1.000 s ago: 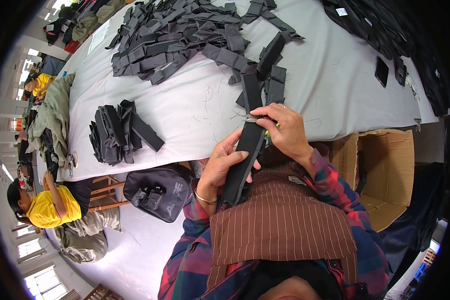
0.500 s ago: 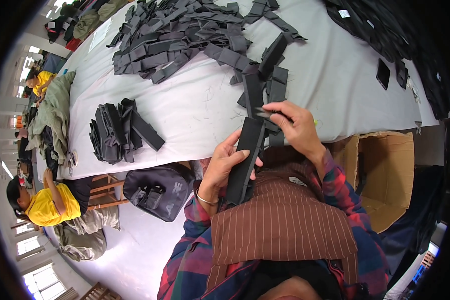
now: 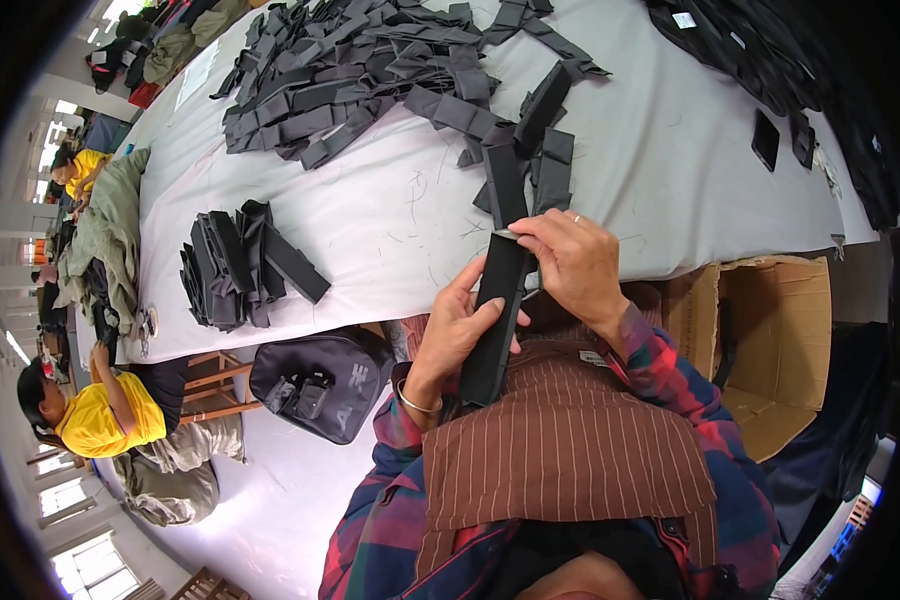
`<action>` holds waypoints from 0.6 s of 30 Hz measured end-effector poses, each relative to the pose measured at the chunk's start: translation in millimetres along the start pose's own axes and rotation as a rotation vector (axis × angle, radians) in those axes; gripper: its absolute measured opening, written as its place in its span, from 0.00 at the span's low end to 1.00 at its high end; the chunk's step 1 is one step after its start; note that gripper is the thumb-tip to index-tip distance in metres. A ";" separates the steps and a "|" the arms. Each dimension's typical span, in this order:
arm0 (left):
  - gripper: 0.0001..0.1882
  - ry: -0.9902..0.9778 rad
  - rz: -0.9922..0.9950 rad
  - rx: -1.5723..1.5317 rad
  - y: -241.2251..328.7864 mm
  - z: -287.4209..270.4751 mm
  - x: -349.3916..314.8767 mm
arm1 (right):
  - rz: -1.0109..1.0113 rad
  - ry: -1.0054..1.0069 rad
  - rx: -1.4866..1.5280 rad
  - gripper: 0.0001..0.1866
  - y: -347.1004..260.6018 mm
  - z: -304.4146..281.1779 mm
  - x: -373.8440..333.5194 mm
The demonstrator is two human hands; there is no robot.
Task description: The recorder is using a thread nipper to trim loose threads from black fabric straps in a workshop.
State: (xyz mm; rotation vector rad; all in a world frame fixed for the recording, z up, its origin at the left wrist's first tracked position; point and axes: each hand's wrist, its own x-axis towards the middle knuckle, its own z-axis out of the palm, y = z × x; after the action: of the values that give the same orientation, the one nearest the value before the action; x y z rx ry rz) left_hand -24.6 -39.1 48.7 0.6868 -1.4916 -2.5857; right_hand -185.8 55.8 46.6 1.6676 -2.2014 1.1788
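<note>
My left hand (image 3: pixel 457 325) grips a folded black fabric strip (image 3: pixel 495 325) at the table's near edge, thumb on top and fingers beneath. At the strip's far end is my right hand (image 3: pixel 573 262), its fingers pinched around small metal snips (image 3: pixel 507 234). Only the bright blade tip shows; the rest is inside the fingers. The blade lies at the edge where the held strip meets another black strip (image 3: pixel 505 185), which runs on across the table. Whether the two are joined is hidden by the right fingers.
A large heap of black strips (image 3: pixel 355 85) covers the far table, with a smaller bundle (image 3: pixel 232 265) at left. A phone (image 3: pixel 765 140) and black garments (image 3: pixel 740 55) lie right. Below are an open cardboard box (image 3: pixel 770 350) and a black bag (image 3: pixel 320 385). People in yellow work at left.
My right hand has moved slightly left and nearer, bringing the snips' tip onto the far end of the held strip. My left hand keeps its grip nearly in place.
</note>
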 end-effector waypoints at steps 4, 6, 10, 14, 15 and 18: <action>0.30 0.003 0.004 -0.002 0.4 -1.4 -0.9 | 0.125 0.012 0.090 0.08 -3.1 -5.7 0.6; 0.31 -0.005 -0.010 -0.030 0.1 -2.0 -0.7 | 0.186 -0.013 0.156 0.08 -4.7 -6.3 0.2; 0.25 0.031 0.021 -0.050 -7.2 -1.4 1.0 | 0.285 -0.051 0.429 0.08 -5.0 -3.2 -4.2; 0.13 0.196 0.203 -0.122 -36.5 -25.3 11.6 | 0.364 -0.147 0.632 0.08 -8.4 -13.6 -2.6; 0.11 0.275 0.258 -0.138 -41.4 -30.4 13.7 | 0.362 -0.152 0.635 0.08 -8.4 -13.4 -3.6; 0.12 0.321 0.288 -0.037 -36.6 -31.5 15.8 | 0.307 -0.223 0.617 0.08 -9.2 -13.0 -7.8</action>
State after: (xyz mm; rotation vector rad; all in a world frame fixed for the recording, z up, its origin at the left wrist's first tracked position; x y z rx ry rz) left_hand -20.1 -49.8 -0.7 0.7742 -1.3288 -2.1650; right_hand -179.3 69.4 55.8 1.7644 -2.4536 2.0069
